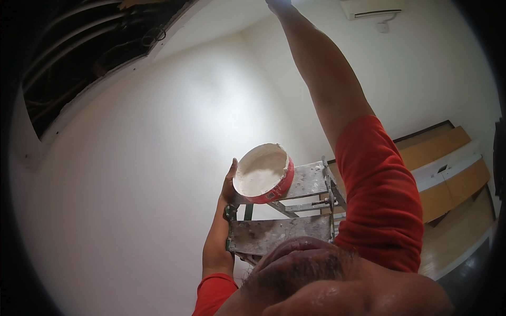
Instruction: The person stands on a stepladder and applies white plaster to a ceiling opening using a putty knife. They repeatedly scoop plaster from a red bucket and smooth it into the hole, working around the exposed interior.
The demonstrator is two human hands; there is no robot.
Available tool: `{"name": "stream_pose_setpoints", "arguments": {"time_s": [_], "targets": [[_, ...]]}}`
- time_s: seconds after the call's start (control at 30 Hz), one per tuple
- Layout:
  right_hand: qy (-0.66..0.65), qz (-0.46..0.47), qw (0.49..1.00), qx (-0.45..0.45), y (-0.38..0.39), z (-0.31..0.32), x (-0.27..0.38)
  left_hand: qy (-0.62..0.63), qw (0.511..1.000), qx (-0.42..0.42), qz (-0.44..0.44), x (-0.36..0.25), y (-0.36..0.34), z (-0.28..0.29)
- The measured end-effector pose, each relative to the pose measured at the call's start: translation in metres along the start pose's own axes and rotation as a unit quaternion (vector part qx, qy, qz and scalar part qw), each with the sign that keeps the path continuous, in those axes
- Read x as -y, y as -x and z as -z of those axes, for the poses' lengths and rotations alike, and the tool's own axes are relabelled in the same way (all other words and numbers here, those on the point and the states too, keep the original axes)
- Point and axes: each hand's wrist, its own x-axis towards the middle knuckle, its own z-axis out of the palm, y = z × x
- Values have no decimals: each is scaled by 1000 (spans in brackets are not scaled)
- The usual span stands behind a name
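Note:
A red bucket (287, 183) of pale, creamy paste stands tilted in the view on the upper step of a metal stepladder (279, 231). Dried smears coat the bucket's rim and the ladder's steps. My left hand (229, 185) is against the bucket's left side, thumb up along the rim, the other fingers mostly hidden behind it. High above, my right arm stretches up to the top edge of the view. There my right hand (278, 5) is cut off and washed out by glare, so its fingers and anything in them cannot be made out.
A white wall (137, 174) runs along the left. At the upper left, a dark ceiling opening (79, 52) shows conduits and loose wires. An air conditioner (371, 8) hangs at the upper right. Wood-coloured and white furniture panels (443, 150) lie at the right.

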Motion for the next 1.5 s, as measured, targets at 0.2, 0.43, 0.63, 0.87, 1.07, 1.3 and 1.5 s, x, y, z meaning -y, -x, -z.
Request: {"name": "stream_pose_setpoints", "arguments": {"time_s": [0.2, 0.43, 0.63, 0.87, 1.07, 1.3, 1.5], "targets": [[-19, -4, 1000, 0, -1, -13, -9, -41, 999, -22, -12, -2, 1, -4], [-33, -7, 999, 3, 5, -32, -19, -13, 1000, 1, -7, 8, -7, 15], [76, 86, 992, -55, -18, -22, -21, 11, 1000, 20, 12, -2, -8, 3], [-70, -44, 997, 1, -20, 6, 101, 17, 999, 45, 9, 11, -12, 21], [-65, -39, 997, -3, -50, 37, 158, -42, 994, 104, 9, 7, -30, 41], [46, 144, 981, -118, -31, 50, 83, -27, 995, 101, -5, 4, -28, 32], [-18, 85, 994, -70, -15, 29, 28, -24, 998, 63, -19, 8, -20, 30]]}}
